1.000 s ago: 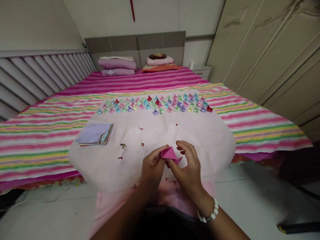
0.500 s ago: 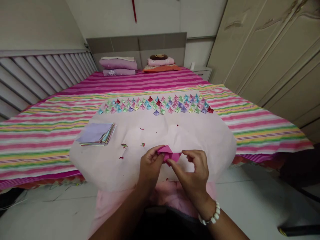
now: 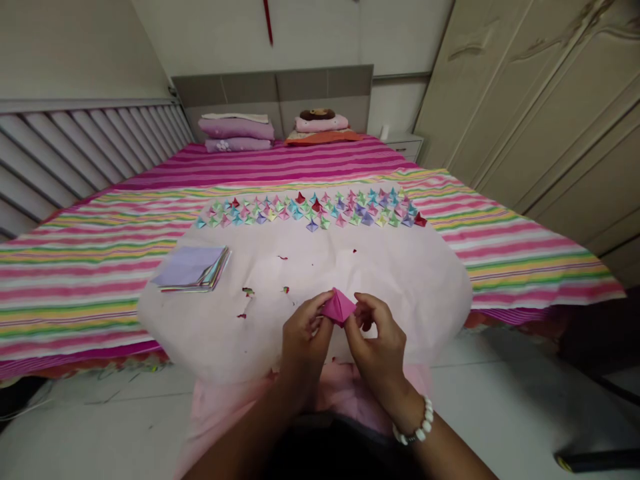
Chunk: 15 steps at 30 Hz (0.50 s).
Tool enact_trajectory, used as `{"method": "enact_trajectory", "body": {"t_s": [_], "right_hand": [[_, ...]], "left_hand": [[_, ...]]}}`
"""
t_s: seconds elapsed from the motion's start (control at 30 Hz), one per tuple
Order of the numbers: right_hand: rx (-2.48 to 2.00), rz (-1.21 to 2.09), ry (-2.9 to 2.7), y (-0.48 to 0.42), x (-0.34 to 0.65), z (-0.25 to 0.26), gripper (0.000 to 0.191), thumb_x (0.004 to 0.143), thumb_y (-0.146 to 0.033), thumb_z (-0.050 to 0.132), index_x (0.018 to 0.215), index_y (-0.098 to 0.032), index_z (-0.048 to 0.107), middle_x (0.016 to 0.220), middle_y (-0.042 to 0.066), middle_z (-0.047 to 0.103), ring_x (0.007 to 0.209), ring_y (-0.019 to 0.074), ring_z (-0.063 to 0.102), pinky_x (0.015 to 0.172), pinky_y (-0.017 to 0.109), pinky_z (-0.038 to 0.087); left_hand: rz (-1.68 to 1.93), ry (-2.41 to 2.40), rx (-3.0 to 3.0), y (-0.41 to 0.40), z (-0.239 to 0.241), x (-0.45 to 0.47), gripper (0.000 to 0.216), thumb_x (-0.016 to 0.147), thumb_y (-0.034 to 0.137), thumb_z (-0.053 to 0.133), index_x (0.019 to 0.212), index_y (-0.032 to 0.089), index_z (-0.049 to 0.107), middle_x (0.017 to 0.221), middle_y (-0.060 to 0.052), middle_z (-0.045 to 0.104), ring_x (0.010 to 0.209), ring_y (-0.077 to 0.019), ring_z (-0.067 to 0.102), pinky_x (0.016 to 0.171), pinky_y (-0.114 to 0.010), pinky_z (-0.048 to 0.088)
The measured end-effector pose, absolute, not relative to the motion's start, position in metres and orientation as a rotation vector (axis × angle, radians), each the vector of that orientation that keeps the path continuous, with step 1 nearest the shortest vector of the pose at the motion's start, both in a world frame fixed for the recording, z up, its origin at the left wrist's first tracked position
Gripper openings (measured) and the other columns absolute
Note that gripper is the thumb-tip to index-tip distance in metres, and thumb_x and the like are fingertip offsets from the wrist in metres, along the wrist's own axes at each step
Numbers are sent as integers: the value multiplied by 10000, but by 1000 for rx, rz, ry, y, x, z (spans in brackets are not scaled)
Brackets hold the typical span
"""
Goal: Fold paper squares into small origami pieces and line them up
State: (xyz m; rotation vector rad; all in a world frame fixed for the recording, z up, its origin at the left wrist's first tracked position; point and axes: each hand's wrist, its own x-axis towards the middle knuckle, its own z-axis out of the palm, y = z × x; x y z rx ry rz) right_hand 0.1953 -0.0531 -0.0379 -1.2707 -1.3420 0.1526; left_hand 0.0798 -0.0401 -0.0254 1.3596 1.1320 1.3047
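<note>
My right hand [image 3: 377, 340] back in from 3 o'clock - fingers of both hands pinch pink folded paper [image 3: 339, 307] above pale sheet [image 3: 410, 280], left hand [image 3: 305, 333] at its 9 o'clock. Piece now peaked - fold looks tightened.

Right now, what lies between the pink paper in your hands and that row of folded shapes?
Head view: between the pink paper and the folded shapes, only pale sheet with tiny red scraps.
</note>
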Motion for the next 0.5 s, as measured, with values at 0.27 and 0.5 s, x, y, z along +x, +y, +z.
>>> {"method": "enact_trajectory", "body": {"t_s": [0.27,0.5], "right_hand": [[-1246,251,-1296,-53,195,-39,260,834,-115,540,1065,-224,590,885,19,659,663,132,598,618,266,523],[-1251,281,-1280,-54,196,-41,268,820,-130,555,1070,-212,609,930,42,675,717,154,609,661,304,539]], "left_hand": [[1177,948,1273,-40,-24,77,429,778,193,628,1206,213,606,1211,-74,658,1087,-223,620,895,-322,511],[1147,1015,1084,-36,-22,71,345,852,385,571,1114,186,677,1197,-90,662,1032,-221,622,839,-310,511]]}}
